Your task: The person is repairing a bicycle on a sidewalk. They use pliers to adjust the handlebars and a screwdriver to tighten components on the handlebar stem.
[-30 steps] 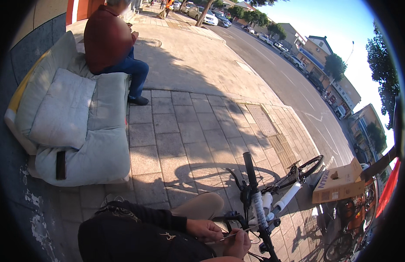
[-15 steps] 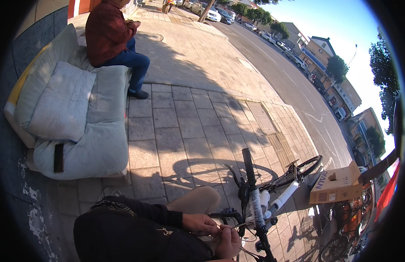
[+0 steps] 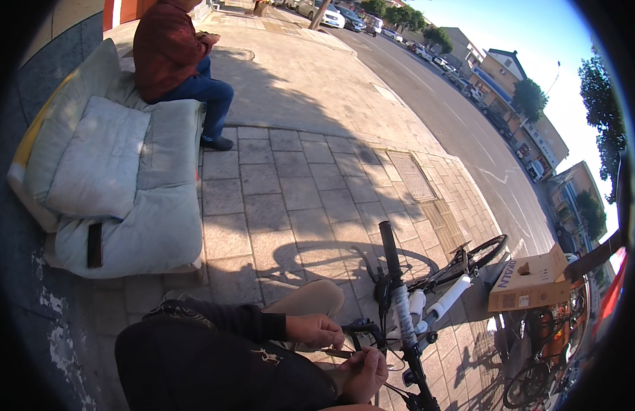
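Observation:
My left hand (image 3: 316, 331) is closed, fingertips pinched, near the handlebar of a bicycle. Just below and to its right, my right hand (image 3: 366, 374) is also closed in a pinch. Between them runs a thin dark strip (image 3: 339, 353), whose exact kind I cannot make out; both hands seem to grip it. The bicycle's handlebar (image 3: 403, 322) has a black grip at its upper end and clear wrapping along part of it. Several thin cables hang by the bar next to my right hand. White padding covers the frame tube (image 3: 449, 300).
A padded sofa (image 3: 163, 236) stands at left, with a dark phone-like slab (image 3: 95, 245) lying on it. A person in a red top (image 3: 168, 55) sits at its far end. A cardboard box (image 3: 529, 279) is at right, near parked bikes. Paving (image 3: 276, 178) stretches to a road.
My hands have moved slightly apart, with the right shifting right and the left rising a little. More of the thin dark strip shows between them. The view has shifted slightly.

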Motion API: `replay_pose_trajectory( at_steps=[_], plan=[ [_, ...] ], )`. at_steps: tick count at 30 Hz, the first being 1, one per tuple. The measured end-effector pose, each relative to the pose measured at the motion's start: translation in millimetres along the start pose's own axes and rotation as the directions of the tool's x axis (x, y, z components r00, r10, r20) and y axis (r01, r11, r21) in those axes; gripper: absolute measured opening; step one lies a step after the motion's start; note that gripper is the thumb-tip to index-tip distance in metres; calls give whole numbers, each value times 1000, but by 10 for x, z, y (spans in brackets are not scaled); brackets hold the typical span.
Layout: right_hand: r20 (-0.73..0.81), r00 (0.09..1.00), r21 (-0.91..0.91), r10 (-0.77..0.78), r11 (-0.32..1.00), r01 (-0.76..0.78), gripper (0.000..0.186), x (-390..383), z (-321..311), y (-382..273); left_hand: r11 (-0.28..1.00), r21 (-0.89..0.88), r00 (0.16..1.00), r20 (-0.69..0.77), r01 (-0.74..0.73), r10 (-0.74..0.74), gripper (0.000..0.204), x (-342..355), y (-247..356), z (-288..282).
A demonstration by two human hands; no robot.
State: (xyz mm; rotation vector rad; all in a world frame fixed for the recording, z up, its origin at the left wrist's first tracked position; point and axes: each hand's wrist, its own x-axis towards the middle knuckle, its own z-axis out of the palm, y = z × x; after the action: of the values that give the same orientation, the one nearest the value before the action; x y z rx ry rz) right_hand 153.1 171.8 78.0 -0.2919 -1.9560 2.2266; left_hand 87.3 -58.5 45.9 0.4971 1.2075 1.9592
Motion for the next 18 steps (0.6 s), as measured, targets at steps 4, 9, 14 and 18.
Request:
replay_pose_trajectory(
  at_steps=[4,9,14,18],
  plan=[
    [73,996,65,47,997,-52,31,-91,120,-142,964,-25,959,-111,-264,260,41,-44,547,-217],
    [83,996,25,8,1000,-10,29,-94,-37,3,831,214,721,-417,-513,553,61,58,1751,-679],
    [107,994,88,23,996,-32,29,-257,154,-270,690,396,404,-594,-606,696,73,326,3370,-1212],
    [94,996,85,2,996,-10,30,-236,21,-68,592,584,152,-628,-556,763,83,447,4628,-1704]
  ],
)
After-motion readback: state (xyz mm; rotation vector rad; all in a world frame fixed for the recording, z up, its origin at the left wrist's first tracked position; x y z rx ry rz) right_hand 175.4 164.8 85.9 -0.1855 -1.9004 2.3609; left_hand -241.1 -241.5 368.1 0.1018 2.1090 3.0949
